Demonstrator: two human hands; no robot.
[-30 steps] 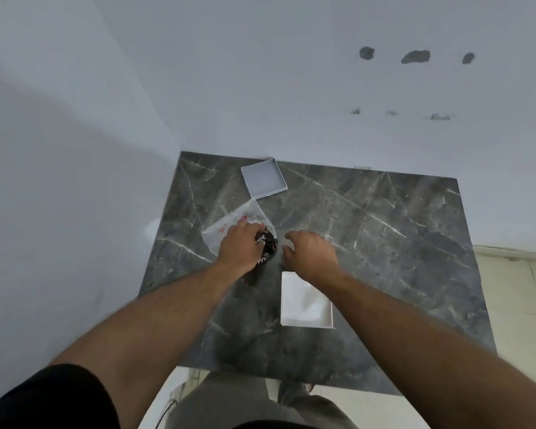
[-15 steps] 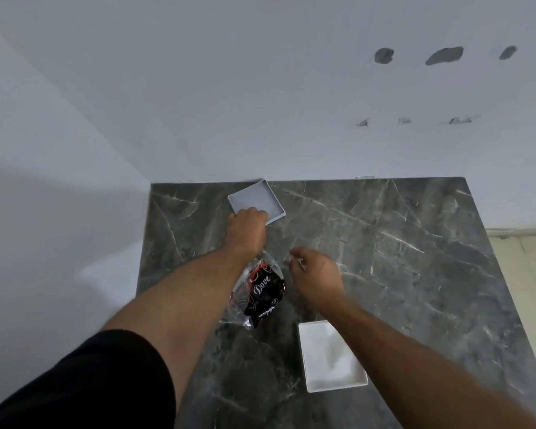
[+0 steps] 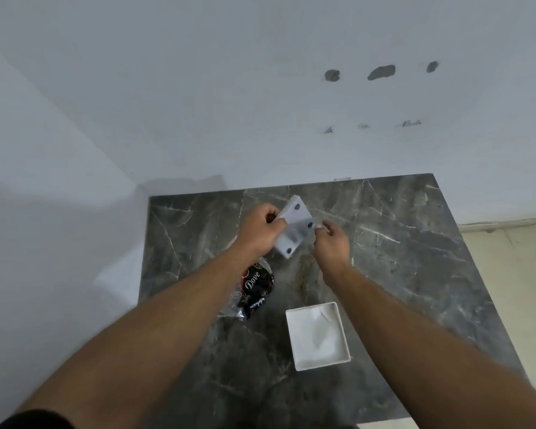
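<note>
Your left hand [image 3: 260, 230] grips the small white tray [image 3: 294, 230] by its left edge, fingers curled round it, just above the middle of the frame. The tray is lifted off the table [image 3: 415, 274] and tilted, underside toward the camera, with three dark round dots showing on it. Its open side faces away, so I cannot tell whether anything is inside.

Your right hand [image 3: 331, 243] sits just right of the tray, fingertips curled in at its right corner. I cannot tell whether they pinch the tray or only touch it.

Below your left wrist, left of centre, a dark Dove packet [image 3: 257, 286] lies on the table inside a clear bag [image 3: 229, 308], partly hidden by your forearm.

Lower centre, a bigger white tray [image 3: 322, 365] rests flat on the table, open side up, well apart from the held one. It holds a pale thin sheet [image 3: 319, 329]; what it is I cannot tell.

The wall [image 3: 198, 88] fills the top of the frame, with dark patches [image 3: 381, 72] at upper right.
</note>
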